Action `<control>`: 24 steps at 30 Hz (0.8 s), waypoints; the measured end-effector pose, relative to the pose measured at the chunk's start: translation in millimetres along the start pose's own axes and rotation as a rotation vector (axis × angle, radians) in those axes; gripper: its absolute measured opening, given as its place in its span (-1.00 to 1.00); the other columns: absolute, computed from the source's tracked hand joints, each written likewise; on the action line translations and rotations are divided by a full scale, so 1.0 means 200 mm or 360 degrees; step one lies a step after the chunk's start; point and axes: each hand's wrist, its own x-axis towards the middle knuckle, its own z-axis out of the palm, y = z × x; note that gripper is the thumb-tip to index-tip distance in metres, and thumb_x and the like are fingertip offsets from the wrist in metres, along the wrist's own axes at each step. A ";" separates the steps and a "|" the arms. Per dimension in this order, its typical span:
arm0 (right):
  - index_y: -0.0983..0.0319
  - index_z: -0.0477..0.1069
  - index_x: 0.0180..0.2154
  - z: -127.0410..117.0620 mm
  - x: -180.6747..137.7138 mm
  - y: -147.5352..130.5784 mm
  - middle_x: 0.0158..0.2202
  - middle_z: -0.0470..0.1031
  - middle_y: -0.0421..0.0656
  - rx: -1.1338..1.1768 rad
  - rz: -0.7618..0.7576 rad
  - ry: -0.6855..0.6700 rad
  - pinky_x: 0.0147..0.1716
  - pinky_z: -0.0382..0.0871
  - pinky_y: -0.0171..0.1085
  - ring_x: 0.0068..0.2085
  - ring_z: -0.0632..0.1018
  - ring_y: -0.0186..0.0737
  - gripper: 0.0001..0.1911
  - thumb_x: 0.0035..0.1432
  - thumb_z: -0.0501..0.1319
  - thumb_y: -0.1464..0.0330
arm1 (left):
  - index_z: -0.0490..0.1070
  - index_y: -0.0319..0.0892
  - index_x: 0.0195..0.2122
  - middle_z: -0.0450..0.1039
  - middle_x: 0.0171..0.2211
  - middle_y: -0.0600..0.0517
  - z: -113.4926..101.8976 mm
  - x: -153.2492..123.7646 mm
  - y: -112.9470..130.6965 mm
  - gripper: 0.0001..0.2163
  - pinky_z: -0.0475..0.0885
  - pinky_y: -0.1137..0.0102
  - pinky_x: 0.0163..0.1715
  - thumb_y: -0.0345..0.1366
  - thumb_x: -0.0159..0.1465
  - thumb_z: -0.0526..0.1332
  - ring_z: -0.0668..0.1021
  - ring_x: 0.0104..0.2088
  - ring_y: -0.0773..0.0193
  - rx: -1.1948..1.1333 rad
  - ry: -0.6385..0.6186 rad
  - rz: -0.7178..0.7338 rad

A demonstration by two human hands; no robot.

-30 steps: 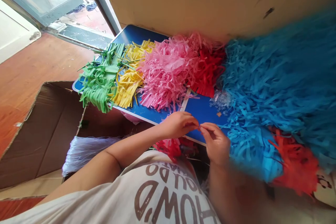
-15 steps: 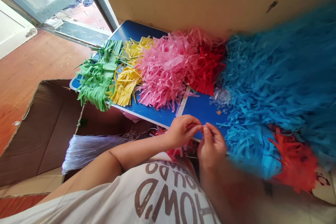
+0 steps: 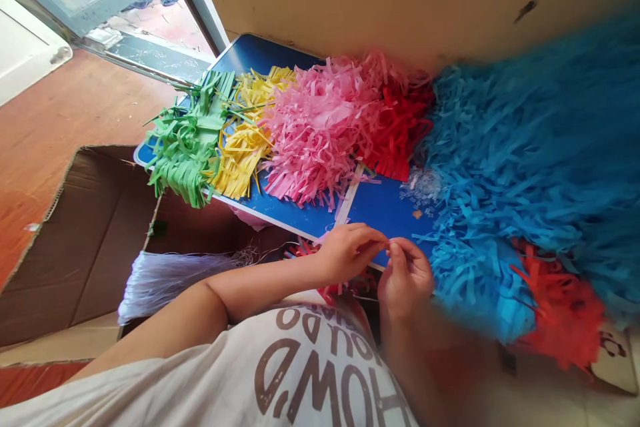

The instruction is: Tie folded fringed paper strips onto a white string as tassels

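My left hand (image 3: 347, 250) and my right hand (image 3: 406, 275) meet fingertip to fingertip just over the near edge of the blue table (image 3: 385, 213). Both are pinched closed on something tiny between them that I cannot make out. On the table lie fringed paper piles: green (image 3: 187, 143), yellow (image 3: 245, 147), pink (image 3: 315, 133) and red (image 3: 400, 130). A large blue fringe mass (image 3: 525, 167) fills the right side, right beside my right hand, with an orange-red fringe bunch (image 3: 565, 307) below it.
An open cardboard box (image 3: 90, 240) stands on the floor at the left, with a pale lavender bundle of strands (image 3: 170, 277) against it. Red fringe (image 3: 330, 290) shows under the table edge. A beige wall backs the table; a doorway opens at the top left.
Both hands have shifted slightly toward me and stayed pinched together. The view has drifted a little.
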 end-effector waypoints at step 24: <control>0.19 0.44 -0.39 -0.11 0.03 -0.09 -0.33 0.45 -0.17 -0.0220 -0.0294 -0.0309 -0.16 0.38 -0.22 -0.23 0.48 -0.22 -0.82 0.20 0.27 0.24 | 0.54 -0.19 -0.22 0.60 -0.26 -0.10 -0.08 0.04 -0.01 -0.84 0.51 0.45 -0.20 -0.24 0.36 0.21 0.61 -0.24 0.29 -0.0063 -0.0172 0.0332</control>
